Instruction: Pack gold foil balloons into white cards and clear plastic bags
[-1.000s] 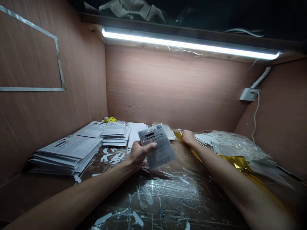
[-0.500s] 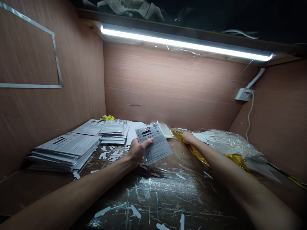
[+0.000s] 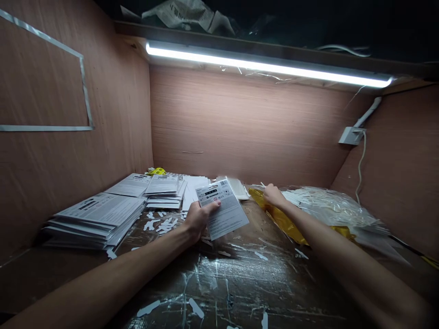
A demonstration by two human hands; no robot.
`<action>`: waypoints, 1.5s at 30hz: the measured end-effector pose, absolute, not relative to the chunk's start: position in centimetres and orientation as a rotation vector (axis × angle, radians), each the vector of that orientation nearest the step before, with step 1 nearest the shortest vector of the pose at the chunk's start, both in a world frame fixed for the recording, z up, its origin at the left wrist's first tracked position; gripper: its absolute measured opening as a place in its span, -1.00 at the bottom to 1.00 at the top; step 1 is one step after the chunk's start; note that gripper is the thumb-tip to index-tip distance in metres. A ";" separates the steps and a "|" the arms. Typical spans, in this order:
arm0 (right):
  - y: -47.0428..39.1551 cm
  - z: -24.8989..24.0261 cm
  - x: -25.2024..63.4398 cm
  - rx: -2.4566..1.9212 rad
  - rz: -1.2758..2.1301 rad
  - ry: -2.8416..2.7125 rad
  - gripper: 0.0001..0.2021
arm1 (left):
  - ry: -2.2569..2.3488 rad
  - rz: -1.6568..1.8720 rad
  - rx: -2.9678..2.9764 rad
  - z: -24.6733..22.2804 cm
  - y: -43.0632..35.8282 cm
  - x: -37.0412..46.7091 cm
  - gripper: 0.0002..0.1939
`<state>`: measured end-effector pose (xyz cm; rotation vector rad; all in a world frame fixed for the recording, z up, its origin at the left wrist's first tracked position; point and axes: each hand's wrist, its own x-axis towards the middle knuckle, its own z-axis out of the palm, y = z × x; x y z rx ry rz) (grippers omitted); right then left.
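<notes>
My left hand (image 3: 199,219) grips a printed card (image 3: 228,214) by its left edge, thumb on the front. The card has a hang hole and barcode at its top and seems to sit in a clear sleeve. Over the yellow-gold plastic film (image 3: 281,221), my right hand (image 3: 273,195) has its fingers pinched together. A thin white stick (image 3: 263,184) pokes out from those fingers; its full shape is hidden. Just right of that hand lies a pile of thin white pieces (image 3: 305,197) under clear plastic.
Stacks of similar printed cards (image 3: 99,212) stand at the left, with a yellow roll (image 3: 157,171) behind them. Small white cut-outs (image 3: 166,225) lie scattered over the dark, plastic-covered table (image 3: 240,278). Wooden walls enclose the space beneath a tube light (image 3: 267,66).
My right hand has lifted slightly from the gold film, and a white stick now shows at its fingers. The left hand keeps its hold on the card. The camera view has shifted a little.
</notes>
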<state>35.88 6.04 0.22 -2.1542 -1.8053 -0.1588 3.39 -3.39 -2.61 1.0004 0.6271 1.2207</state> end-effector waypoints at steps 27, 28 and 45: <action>-8.7 -2.7 25.5 -0.749 -0.927 -2.534 -0.62 | 0.783 1.193 0.983 -3.7 -4.0 4.6 -0.73; -8.6 -2.8 25.4 -0.743 -0.924 -2.533 -0.63 | 0.787 1.192 0.985 -3.9 -3.9 4.6 -0.73; -7.9 -3.8 25.3 -0.787 -0.783 -2.460 -0.71 | 0.767 1.172 1.009 -4.1 -4.5 4.9 -0.73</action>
